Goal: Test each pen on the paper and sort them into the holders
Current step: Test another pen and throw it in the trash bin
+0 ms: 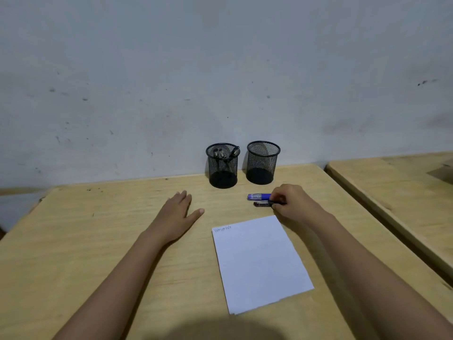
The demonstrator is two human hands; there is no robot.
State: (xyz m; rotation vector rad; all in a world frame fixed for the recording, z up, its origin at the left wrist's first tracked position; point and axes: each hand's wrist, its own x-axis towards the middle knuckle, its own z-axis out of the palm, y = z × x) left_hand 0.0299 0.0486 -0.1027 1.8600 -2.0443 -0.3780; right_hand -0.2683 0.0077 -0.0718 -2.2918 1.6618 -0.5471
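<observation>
Grey scuffed wall (220, 57) fills the upper half, at 12 o'clock behind everything. Light wooden desk (85, 241) takes the lower half. Second desk (392, 187) of the same wood sits at 3 o'clock, apart from the first by a narrow gap.

White paper (259, 263) lies flat on the desk just right of centre, turned slightly so its far edge runs toward 1 o'clock. Small pen scribble (221, 228) in its far-left corner, too small to read.

Left hand (175, 214) at 10 o'clock from the paper, palm down flat on the desk, fingers straight and together, thumb spread toward the paper, holding nothing. Right hand (291, 202) at 1 o'clock from the paper, just past its far-right corner, fingers curled, pinching the right end of the dark pen (262, 204).

Two black mesh holders stand upright near the wall at 12 o'clock from the paper, side by side, not touching. Left holder (222, 165) has a few pens (219, 153) leaning inside, count unclear. Right holder (261, 163) shows only mesh and a dark base.

Blue pen (258, 197) lies on the desk between the right holder and the paper, pointing toward 9 o'clock, its right end hidden behind the right-hand fingers. Dark pen lies just beside it on the paper side, parallel. Cannot tell if the two touch.
</observation>
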